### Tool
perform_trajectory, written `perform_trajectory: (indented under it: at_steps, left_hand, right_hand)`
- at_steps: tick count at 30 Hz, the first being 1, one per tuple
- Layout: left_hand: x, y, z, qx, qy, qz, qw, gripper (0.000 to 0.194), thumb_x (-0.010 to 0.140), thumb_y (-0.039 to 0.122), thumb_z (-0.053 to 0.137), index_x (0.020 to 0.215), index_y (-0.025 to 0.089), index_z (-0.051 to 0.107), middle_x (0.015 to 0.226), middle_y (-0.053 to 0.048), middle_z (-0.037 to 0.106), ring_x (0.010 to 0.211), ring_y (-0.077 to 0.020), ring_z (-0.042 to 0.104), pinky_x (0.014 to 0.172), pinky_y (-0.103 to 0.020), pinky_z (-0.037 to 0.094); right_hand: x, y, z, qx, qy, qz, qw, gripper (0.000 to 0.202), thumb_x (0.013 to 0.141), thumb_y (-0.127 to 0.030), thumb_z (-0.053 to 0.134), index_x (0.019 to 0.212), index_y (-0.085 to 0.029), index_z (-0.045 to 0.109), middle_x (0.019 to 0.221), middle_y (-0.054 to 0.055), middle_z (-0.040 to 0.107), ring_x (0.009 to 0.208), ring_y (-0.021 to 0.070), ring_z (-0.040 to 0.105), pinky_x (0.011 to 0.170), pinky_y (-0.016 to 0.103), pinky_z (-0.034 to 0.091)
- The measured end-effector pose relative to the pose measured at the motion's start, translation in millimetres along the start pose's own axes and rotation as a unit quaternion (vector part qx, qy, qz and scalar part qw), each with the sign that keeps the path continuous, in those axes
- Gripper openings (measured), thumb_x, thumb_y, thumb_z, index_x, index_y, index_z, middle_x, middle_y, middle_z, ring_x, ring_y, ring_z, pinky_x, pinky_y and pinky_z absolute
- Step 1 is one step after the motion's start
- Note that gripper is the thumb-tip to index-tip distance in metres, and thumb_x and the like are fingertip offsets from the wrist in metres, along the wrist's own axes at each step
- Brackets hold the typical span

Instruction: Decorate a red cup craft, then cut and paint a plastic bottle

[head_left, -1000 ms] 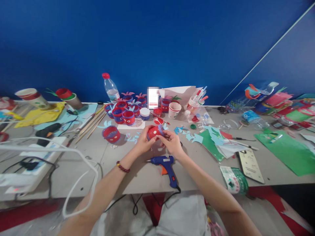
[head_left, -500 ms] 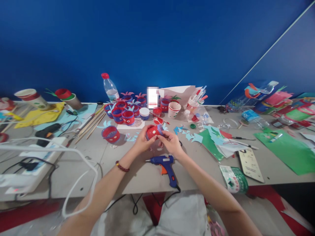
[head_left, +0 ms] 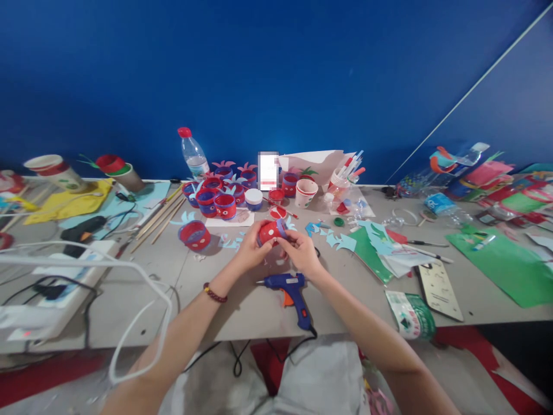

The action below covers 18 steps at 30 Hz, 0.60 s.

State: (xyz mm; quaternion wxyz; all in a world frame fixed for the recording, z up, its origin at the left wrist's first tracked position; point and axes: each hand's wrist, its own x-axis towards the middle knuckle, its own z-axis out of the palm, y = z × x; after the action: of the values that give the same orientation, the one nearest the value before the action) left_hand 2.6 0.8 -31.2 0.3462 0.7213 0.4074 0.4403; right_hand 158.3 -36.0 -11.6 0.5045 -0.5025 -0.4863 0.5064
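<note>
Between my two hands is a small red paper cup (head_left: 269, 231) with white dots and a blue-purple rim, tipped on its side. My left hand (head_left: 253, 249) grips it from the left, thumb along the lower side. From the right, my right hand (head_left: 301, 250) pinches its rim end; a light blue paper leaf shows beside those fingers. Just below the hands a blue glue gun (head_left: 290, 286) with an orange trigger lies on the table. To the left stands a similar red cup (head_left: 194, 236) with light blue leaves, near light blue paper scraps (head_left: 231, 240).
Several decorated red cups (head_left: 225, 206) cluster at the back beside a bottle (head_left: 193, 151). A white paper cup (head_left: 306, 193) stands right of them. Wooden sticks (head_left: 161, 216) and a power strip (head_left: 73, 288) with looping white cable lie left. Green paper (head_left: 496, 265) lies right.
</note>
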Motion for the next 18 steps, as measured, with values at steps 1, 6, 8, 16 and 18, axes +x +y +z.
perform_trajectory:
  at_steps: [1, 6, 8, 16, 18]
  left_hand:
    - [-0.1, 0.0, 0.1, 0.000, 0.000, -0.001, 1.000, 0.046, 0.077, 0.036, 0.059, 0.118, 0.017, 0.051, 0.116, -0.012, 0.061, 0.104, -0.0260, 0.060, 0.092, -0.042, 0.049]
    - [-0.8, -0.8, 0.9, 0.016, 0.005, 0.003, 1.000, 0.046, 0.079, 0.040, 0.060, 0.117, 0.017, 0.051, 0.115, -0.011, 0.061, 0.106, -0.0255, 0.060, 0.093, -0.042, 0.049]
    - [-0.9, -1.3, 1.0, 0.019, 0.003, 0.007, 1.000, 0.045, 0.079, 0.041, 0.059, 0.117, 0.017, 0.051, 0.114, -0.011, 0.062, 0.105, -0.0254, 0.060, 0.092, -0.041, 0.049]
    - [-0.1, -1.0, 0.7, -0.010, 0.000, -0.007, 1.000, 0.045, 0.077, 0.037, 0.059, 0.118, 0.019, 0.051, 0.115, -0.010, 0.061, 0.105, -0.0249, 0.059, 0.093, -0.041, 0.048]
    - [0.0, 0.0, 0.7, -0.010, -0.005, -0.010, 1.000, 0.045, 0.077, 0.036, 0.059, 0.118, 0.018, 0.050, 0.116, -0.010, 0.061, 0.105, -0.0249, 0.059, 0.094, -0.041, 0.048]
  right_hand:
    - [-0.1, 0.2, -0.2, 0.000, -0.002, -0.001, 1.000, 0.034, 0.067, -0.046, 0.072, 0.082, -0.017, 0.063, 0.047, -0.004, 0.056, 0.043, 0.0121, 0.053, 0.042, 0.024, 0.046]
    - [0.4, 2.6, -0.7, 0.011, 0.008, 0.010, 1.000, 0.039, 0.066, -0.048, 0.073, 0.088, -0.016, 0.064, 0.047, -0.004, 0.057, 0.044, 0.0129, 0.054, 0.044, 0.025, 0.047]
    - [0.6, 2.8, -0.4, 0.011, 0.006, 0.012, 1.000, 0.041, 0.066, -0.049, 0.073, 0.088, -0.016, 0.064, 0.047, -0.004, 0.056, 0.044, 0.0131, 0.053, 0.044, 0.025, 0.046]
    - [0.1, 1.2, 1.4, 0.011, 0.009, 0.011, 1.000, 0.039, 0.065, -0.049, 0.073, 0.086, -0.017, 0.065, 0.047, -0.004, 0.056, 0.043, 0.0128, 0.053, 0.043, 0.025, 0.046]
    - [0.1, 0.9, 1.2, 0.009, 0.014, 0.013, 1.000, 0.039, 0.065, -0.049, 0.073, 0.085, -0.017, 0.065, 0.046, -0.004, 0.056, 0.042, 0.0125, 0.052, 0.042, 0.025, 0.045]
